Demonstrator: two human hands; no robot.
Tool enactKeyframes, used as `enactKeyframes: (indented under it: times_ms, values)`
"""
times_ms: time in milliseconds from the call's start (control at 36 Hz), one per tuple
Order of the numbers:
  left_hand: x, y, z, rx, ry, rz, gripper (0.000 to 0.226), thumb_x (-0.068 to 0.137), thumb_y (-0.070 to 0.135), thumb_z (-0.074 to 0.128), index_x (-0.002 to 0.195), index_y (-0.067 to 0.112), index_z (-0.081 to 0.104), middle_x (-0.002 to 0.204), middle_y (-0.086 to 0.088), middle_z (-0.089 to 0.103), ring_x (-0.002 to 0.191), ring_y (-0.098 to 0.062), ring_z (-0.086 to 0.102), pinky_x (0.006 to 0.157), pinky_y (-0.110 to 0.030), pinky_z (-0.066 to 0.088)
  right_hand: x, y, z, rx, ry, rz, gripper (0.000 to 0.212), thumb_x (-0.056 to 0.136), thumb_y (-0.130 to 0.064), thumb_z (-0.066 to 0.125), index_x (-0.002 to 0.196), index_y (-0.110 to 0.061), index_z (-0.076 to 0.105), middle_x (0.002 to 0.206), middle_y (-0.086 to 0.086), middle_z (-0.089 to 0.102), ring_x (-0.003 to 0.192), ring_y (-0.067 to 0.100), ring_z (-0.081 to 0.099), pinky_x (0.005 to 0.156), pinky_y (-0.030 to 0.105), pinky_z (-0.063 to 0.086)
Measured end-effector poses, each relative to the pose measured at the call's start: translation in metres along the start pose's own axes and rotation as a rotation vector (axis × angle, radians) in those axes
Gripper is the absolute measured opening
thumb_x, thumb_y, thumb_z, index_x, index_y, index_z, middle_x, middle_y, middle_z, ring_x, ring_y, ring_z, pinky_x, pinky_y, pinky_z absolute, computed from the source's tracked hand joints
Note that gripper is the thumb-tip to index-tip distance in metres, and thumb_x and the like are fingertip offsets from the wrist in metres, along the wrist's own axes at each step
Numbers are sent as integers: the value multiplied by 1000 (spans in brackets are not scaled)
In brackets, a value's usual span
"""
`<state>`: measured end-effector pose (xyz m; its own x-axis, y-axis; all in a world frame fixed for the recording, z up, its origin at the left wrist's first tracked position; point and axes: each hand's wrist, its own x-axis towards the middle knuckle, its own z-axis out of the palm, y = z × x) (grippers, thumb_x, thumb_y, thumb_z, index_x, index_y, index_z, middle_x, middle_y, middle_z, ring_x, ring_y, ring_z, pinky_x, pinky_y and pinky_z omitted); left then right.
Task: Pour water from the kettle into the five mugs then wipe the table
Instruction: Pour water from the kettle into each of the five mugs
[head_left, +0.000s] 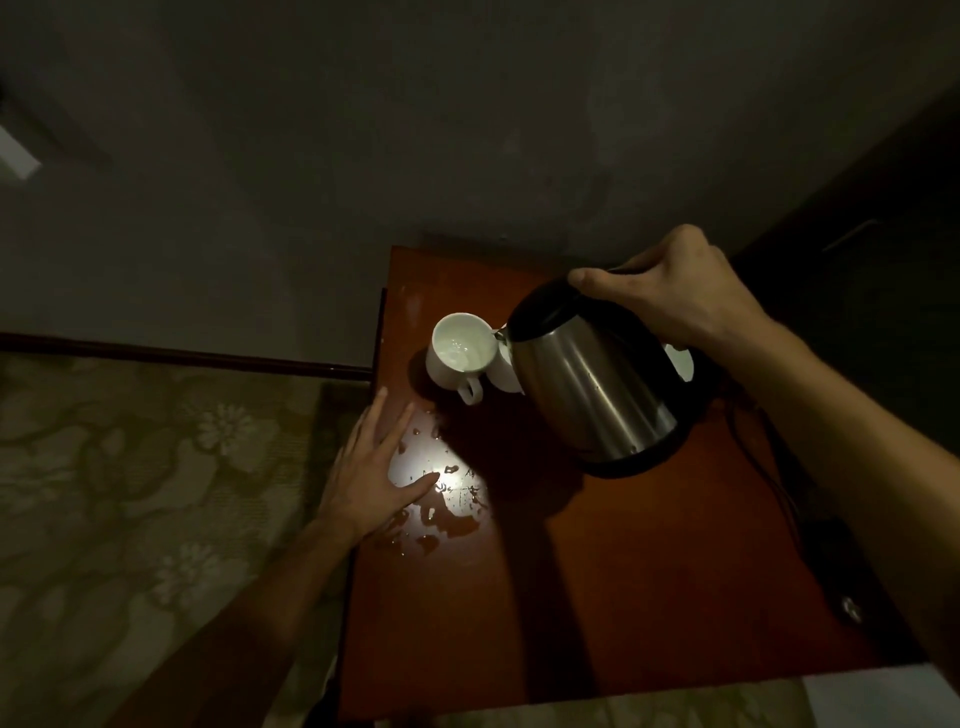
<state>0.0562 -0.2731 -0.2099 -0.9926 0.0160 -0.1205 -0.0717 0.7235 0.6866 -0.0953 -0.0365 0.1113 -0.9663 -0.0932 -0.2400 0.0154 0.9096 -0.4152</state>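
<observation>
A steel kettle with a black lid and base is tilted to the left above the dark wooden table. My right hand grips its black handle from above. Its spout touches the rim of a white mug that holds some water. A second white mug peeks out behind the kettle, and a third white piece shows to its right. My left hand rests flat, fingers spread, on the table's left edge. Spilled water glistens beside that hand.
A black power cord runs along the table's right side to a dark kettle base. A floral-patterned bed cover lies to the left. A grey wall stands behind the table. The room is dim.
</observation>
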Motion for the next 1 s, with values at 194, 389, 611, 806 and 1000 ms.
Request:
enactKeyframes:
  times_ms: [194, 389, 611, 806, 1000]
  values:
    - [-1, 2, -1, -12, -8, -6, 107, 72, 88, 47, 162, 45, 8, 166, 20, -26, 158, -25, 4, 115, -69, 30, 1, 1, -1, -1, 6, -7, 55, 89, -63, 78, 99, -9, 82, 71, 5, 72, 37, 3, 54, 46, 29, 40]
    - [-1, 3, -3, -19, -13, -13, 109, 71, 86, 49, 163, 43, 10, 167, 19, -25, 158, -24, 4, 116, -68, 31, 0, 0, -2, 9, 24, 8, 53, 88, -63, 80, 96, -10, 81, 57, -4, 67, 36, 2, 56, 36, 19, 37]
    - [-1, 6, -4, -9, -27, -33, 109, 70, 89, 45, 162, 45, 7, 165, 21, -28, 158, -23, 2, 117, -68, 30, -2, -2, 0, 3, 7, 16, 50, 89, -61, 79, 94, -12, 82, 68, 1, 71, 37, 2, 57, 43, 24, 40]
    - [-1, 4, -3, -10, -19, -21, 107, 71, 88, 47, 161, 46, 7, 166, 20, -27, 158, -24, 3, 116, -68, 31, -1, -1, 0, 14, 10, 22, 52, 88, -64, 79, 95, -13, 83, 57, -3, 68, 37, 2, 57, 45, 27, 41]
    - [0, 3, -2, -11, -15, -20, 108, 71, 86, 48, 162, 43, 9, 166, 19, -26, 158, -25, 5, 115, -69, 31, -1, -1, 0, 2, 2, 11, 52, 89, -63, 78, 96, -12, 81, 63, -1, 69, 37, 1, 57, 41, 23, 40]
